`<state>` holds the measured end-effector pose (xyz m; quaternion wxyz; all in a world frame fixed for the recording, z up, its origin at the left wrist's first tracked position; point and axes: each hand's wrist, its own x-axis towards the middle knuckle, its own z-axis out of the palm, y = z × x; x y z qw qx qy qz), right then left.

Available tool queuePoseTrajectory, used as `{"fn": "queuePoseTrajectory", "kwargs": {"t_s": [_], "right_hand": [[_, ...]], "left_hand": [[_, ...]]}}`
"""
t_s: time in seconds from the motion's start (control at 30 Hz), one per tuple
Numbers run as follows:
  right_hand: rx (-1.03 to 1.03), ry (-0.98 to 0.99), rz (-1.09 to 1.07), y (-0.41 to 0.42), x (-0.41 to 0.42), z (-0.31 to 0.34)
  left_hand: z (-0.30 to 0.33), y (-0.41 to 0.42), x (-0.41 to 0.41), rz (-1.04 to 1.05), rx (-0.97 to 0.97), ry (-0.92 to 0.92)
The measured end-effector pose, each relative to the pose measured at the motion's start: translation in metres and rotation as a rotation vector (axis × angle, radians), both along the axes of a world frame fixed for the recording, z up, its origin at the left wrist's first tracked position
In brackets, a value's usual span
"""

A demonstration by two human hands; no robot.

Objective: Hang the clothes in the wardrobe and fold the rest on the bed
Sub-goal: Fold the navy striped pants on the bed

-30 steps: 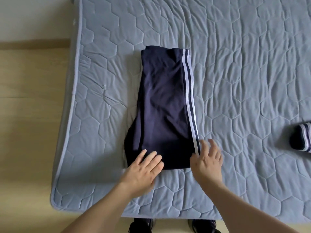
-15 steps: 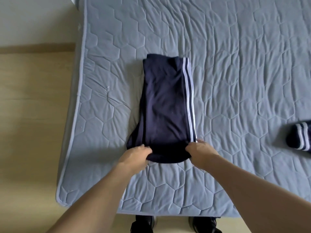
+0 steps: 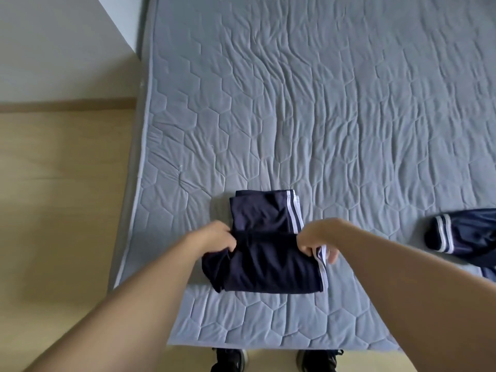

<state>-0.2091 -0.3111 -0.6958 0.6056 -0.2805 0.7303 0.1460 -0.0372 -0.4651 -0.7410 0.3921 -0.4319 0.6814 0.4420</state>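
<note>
Navy trousers (image 3: 268, 261) with white side stripes lie on the grey quilted bed (image 3: 322, 116) near its front edge, their near end lifted and turned over the far part. My left hand (image 3: 214, 238) grips the left corner of the lifted end. My right hand (image 3: 318, 241) pinches the right corner at the white stripe. Both hands hold that edge midway along the garment. The far half lies flat beyond my hands.
A second navy garment with white stripes (image 3: 464, 237) lies at the right edge of the bed. The wooden floor (image 3: 61, 210) and a white wall (image 3: 53, 49) are to the left. Black shoes (image 3: 228, 361) show below the bed's front edge.
My hands went from resting flat on the trousers' near end to gripping it, then lifted it and carried it away from me over the far part. The view tilted up the bed.
</note>
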Motion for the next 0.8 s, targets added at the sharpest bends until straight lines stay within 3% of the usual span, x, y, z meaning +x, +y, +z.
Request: {"fn": "queuePoseTrajectory", "kwargs": {"t_s": [0.1, 0.2, 0.33, 0.43, 0.57, 0.63, 0.7, 0.8], "right_hand": [[-0.208, 0.214, -0.368, -0.017, -0.024, -0.034], [-0.452, 0.367, -0.728, -0.010, -0.015, -0.063], [-0.363, 0.303, -0.997, 0.026, 0.034, -0.107], [-0.319, 0.294, -1.021, 0.044, 0.058, -0.126], [-0.572, 0.577, -0.842, 0.040, 0.045, -0.120], [-0.685, 0.651, -0.697, 0.031, 0.035, -0.112], [-0.701, 0.618, -0.692, 0.023, 0.025, -0.108], [-0.522, 0.391, -0.958, 0.007, 0.010, -0.108]], "left_hand": [[-0.016, -0.022, -0.022, 0.336, -0.214, 0.197], [-0.040, -0.017, -0.020, 0.540, -0.320, 0.211], [-0.070, 0.026, 0.004, 0.623, -0.205, 0.087], [-0.080, 0.050, 0.009, 0.567, -0.202, 0.040], [-0.078, 0.049, 0.003, 0.401, -0.408, 0.241], [-0.073, 0.040, 0.000, 0.434, -0.496, 0.366], [-0.069, 0.028, -0.005, 0.536, -0.459, 0.424], [-0.074, 0.011, -0.015, 0.619, -0.277, 0.266]]}}
